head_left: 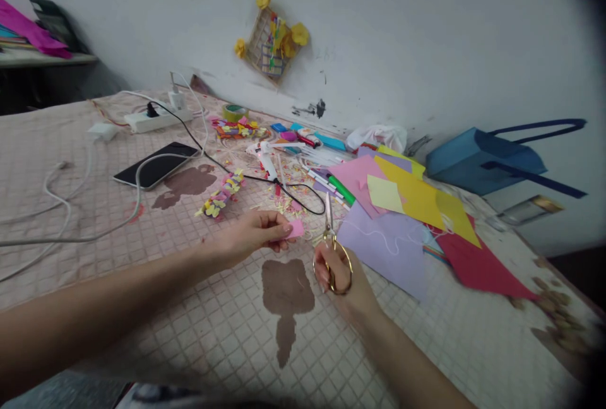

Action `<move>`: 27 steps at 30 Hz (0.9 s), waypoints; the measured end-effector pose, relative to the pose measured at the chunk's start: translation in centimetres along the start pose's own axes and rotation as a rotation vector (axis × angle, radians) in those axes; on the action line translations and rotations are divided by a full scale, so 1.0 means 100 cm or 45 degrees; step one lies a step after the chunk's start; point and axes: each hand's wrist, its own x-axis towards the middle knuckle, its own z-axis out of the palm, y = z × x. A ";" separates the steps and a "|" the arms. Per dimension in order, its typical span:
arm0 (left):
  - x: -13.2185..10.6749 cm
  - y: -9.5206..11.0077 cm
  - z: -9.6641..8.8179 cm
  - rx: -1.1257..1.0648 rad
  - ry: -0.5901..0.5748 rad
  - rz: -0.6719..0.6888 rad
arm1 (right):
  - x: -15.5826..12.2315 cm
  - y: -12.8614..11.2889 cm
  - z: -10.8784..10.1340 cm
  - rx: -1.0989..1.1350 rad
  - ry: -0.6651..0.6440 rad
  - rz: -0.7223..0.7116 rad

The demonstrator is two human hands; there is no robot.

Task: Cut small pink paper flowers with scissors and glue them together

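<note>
Right up close, my view is of a checked cloth point(199, 339) with a brown stain point(286, 292) at about 12 o'clock, and both hands are working just above it. The left hand point(249, 237) pinches a pink paper scrap point(296, 228) between thumb and fingertips, so it sticks out past the hand where it's easy to see. The right hand point(337, 276) is curled through the loops of some gold scissors point(328, 223), with the blades pointing up, right beside that scrap.

A bit further out at 12 o'clock, paper snippets point(296, 206) are scattered around a white glue gun point(266, 160). Its black cord point(246, 177) seems to loop back to a power strip point(158, 120) at 11 o'clock, near a black phone point(156, 164). A strip of paper flowers point(220, 194) sits at 11 o'clock too.

Sheets of coloured paper point(383, 242) are fanned out at 1 o'clock, with markers point(331, 183) behind them. Against the wall at 2 o'clock, a blue bag point(483, 160) lies on its side. Can't tell what's inside it.
</note>
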 end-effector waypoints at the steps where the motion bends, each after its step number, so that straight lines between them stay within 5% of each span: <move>1: -0.002 0.001 0.002 0.073 -0.031 0.005 | 0.001 -0.001 -0.001 -0.051 0.044 -0.013; 7: -0.007 0.005 0.012 0.280 -0.116 -0.023 | 0.002 0.000 -0.002 -0.164 -0.013 0.017; 11: -0.005 0.005 0.012 0.287 0.015 0.032 | 0.004 -0.003 -0.004 -0.258 0.055 -0.058; 15: -0.002 0.006 0.008 0.267 0.161 0.059 | 0.021 -0.007 -0.031 -0.394 0.279 -0.148; 19: -0.004 0.007 0.010 0.360 0.092 0.076 | 0.040 -0.011 -0.068 -0.490 0.528 -0.239; 22: -0.010 0.005 0.013 0.580 0.020 0.193 | 0.041 -0.014 -0.074 -0.500 0.588 -0.280; 24: -0.013 0.004 0.015 0.797 0.005 0.371 | 0.035 -0.015 -0.063 -0.464 0.522 -0.261; 27: -0.016 0.003 0.015 1.078 -0.044 0.717 | 0.020 -0.014 -0.036 -0.211 0.131 -0.002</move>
